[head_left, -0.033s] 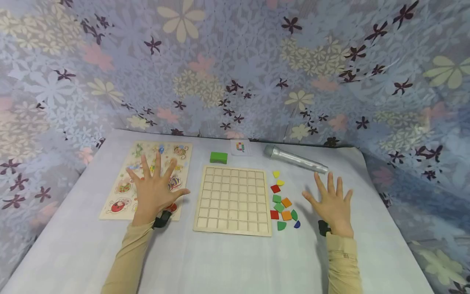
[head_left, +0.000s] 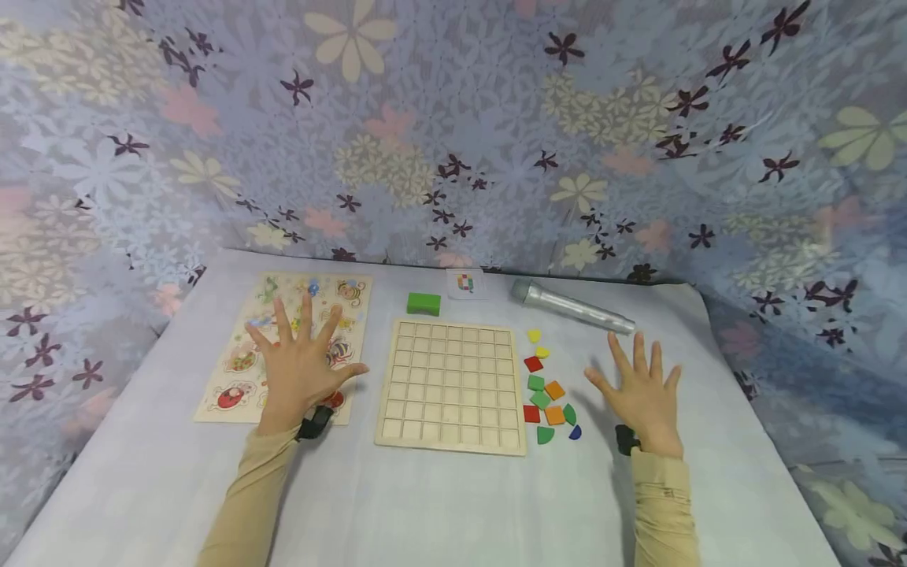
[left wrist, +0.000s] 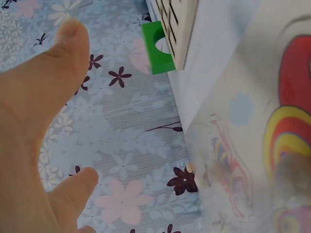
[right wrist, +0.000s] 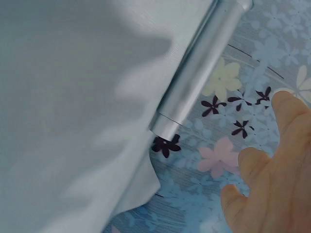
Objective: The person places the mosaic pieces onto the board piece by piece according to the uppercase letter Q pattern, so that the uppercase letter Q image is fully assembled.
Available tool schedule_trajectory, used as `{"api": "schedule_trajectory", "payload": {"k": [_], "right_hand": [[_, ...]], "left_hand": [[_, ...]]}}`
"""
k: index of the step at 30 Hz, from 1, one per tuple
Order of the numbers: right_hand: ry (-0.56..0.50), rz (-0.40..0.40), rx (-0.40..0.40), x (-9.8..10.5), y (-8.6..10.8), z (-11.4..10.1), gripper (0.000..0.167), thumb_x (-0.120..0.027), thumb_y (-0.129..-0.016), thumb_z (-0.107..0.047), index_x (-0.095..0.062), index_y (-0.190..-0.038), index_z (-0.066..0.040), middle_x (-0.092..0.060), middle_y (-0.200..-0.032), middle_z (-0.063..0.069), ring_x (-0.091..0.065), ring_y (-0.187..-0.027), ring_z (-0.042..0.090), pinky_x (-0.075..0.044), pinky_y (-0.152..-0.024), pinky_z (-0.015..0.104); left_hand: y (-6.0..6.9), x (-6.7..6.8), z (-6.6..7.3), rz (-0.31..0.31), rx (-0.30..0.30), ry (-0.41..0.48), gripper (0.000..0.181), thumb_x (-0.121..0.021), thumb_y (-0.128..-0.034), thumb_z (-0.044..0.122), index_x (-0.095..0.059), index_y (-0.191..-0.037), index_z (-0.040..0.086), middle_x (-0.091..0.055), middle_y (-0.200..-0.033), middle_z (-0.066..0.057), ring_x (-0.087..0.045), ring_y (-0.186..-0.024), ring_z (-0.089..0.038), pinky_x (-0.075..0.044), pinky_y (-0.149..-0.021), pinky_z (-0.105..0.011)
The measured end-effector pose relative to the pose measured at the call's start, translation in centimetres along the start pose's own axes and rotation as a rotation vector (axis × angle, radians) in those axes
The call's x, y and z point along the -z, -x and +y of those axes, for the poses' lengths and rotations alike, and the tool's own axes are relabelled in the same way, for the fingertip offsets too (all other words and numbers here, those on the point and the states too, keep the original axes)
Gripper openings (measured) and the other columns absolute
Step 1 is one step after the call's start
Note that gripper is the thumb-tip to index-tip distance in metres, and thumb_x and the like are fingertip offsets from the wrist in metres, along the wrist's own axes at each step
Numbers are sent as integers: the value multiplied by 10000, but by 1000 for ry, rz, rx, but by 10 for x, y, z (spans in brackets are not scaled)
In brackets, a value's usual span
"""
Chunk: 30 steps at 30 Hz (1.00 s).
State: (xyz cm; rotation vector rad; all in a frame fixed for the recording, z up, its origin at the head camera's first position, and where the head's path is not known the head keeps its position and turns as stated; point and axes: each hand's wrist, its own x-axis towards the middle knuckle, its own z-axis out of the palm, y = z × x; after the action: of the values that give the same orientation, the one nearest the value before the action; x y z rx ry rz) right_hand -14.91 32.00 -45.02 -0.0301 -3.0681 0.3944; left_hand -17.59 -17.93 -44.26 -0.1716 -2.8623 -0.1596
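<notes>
In the head view the left hand (head_left: 296,378) is spread with straight fingers over a wooden picture board (head_left: 212,394) of cartoon animals, holding nothing. The right hand (head_left: 646,398) is likewise spread above the white cloth, right of several small coloured pieces (head_left: 554,415) and below a silver microphone-shaped tube (head_left: 577,309). Between the hands lies a wooden grid board (head_left: 451,392) whose squares hold no pieces. The left wrist view shows the left hand's thumb (left wrist: 53,73) and the picture board (left wrist: 243,121); the right wrist view shows fingers (right wrist: 257,167) and the silver tube (right wrist: 199,68).
A green block (head_left: 423,304) with an arched cutout stands behind the grid board. Beside it, near the back edge, lies a small clear square packet or card (head_left: 465,284) with a coloured mark. Flowered fabric (head_left: 453,142) rises behind the white-covered table (head_left: 439,512).
</notes>
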Motion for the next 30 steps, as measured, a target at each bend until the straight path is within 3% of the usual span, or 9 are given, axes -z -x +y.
{"api": "schedule_trajectory", "payload": {"k": [6, 8, 11, 13, 15, 17, 19, 25, 30], "right_hand": [[-75, -61, -6, -3, -6, 0, 811, -348, -953, -651, -27, -1571, -235, 24, -1600, 278, 14, -1441, 558, -29, -1086, 772], [-168, -84, -15, -6, -11, 0, 786, -359, -975, -603, -50, -1573, -197, -30, -1595, 293, -85, -1425, 575, -99, -1098, 750], [-367, -85, -37, -16, -21, -1, 726, -402, -1001, -506, -153, -1563, -120, -246, -1548, 312, -345, -1350, 530, -315, -1065, 668], [-522, -66, -63, -25, -28, -4, 665, -453, -1006, -430, -262, -1532, -72, -398, -1485, 282, -506, -1267, 398, -446, -1028, 508], [-627, -30, -93, -36, -33, -9, 594, -512, -996, -361, -373, -1483, -51, -526, -1398, 243, -613, -1106, 178, -523, -894, 301], [-702, 13, -115, -46, -38, -14, 521, -565, -979, -279, -459, -1425, -33, -590, -1343, 205, -602, -961, -8, -501, -773, 150], [-720, 43, -129, -52, -42, -19, 485, -610, -954, -237, -510, -1390, -50, -626, -1304, 182, -543, -857, -94, -459, -713, 82], [-700, -49, -64, -57, -58, -37, 564, -685, -886, -157, -499, -1417, -122, -621, -1320, 149, -544, -803, 109, -472, -640, 173], [-699, -99, -70, -57, -64, -48, 494, -697, -860, -99, -580, -1339, -125, -655, -1204, 165, -546, -687, 132, -505, -548, 222]], "left_hand": [[-2, 3, -1, -57, -14, 10, 1067, -602, -676, 799, -281, -1537, 257, -22, -1637, -166, -6, -1459, -538, -23, -1029, -836], [-2, 2, 4, -102, -55, 51, 1074, -617, -696, 771, -268, -1543, 210, -97, -1625, -199, -56, -1466, -516, -85, -1067, -802], [-3, -2, 20, -201, -144, 206, 1111, -678, -730, 676, -214, -1547, 83, -166, -1595, -255, -123, -1472, -471, -199, -1129, -697], [-2, -7, 35, -286, -194, 338, 1157, -730, -729, 611, -155, -1548, 29, -174, -1589, -265, -160, -1478, -426, -272, -1150, -603], [1, -12, 48, -382, -225, 441, 1197, -760, -728, 567, -94, -1549, 6, -146, -1598, -254, -154, -1487, -391, -313, -1148, -547], [3, -18, 56, -459, -247, 490, 1216, -778, -721, 547, -67, -1552, 16, -121, -1614, -220, -127, -1501, -357, -319, -1157, -512], [6, -23, 61, -503, -257, 512, 1229, -811, -697, 512, -82, -1550, 10, -114, -1623, -194, -107, -1509, -346, -307, -1168, -500], [8, -35, 58, -526, -285, 491, 1245, -855, -651, 462, -133, -1527, -49, -114, -1620, -204, -96, -1507, -371, -196, -1216, -497], [8, -42, 56, -541, -361, 459, 1292, -825, -652, 538, -90, -1522, -71, -81, -1616, -229, -66, -1500, -405, -125, -1223, -535]]}}
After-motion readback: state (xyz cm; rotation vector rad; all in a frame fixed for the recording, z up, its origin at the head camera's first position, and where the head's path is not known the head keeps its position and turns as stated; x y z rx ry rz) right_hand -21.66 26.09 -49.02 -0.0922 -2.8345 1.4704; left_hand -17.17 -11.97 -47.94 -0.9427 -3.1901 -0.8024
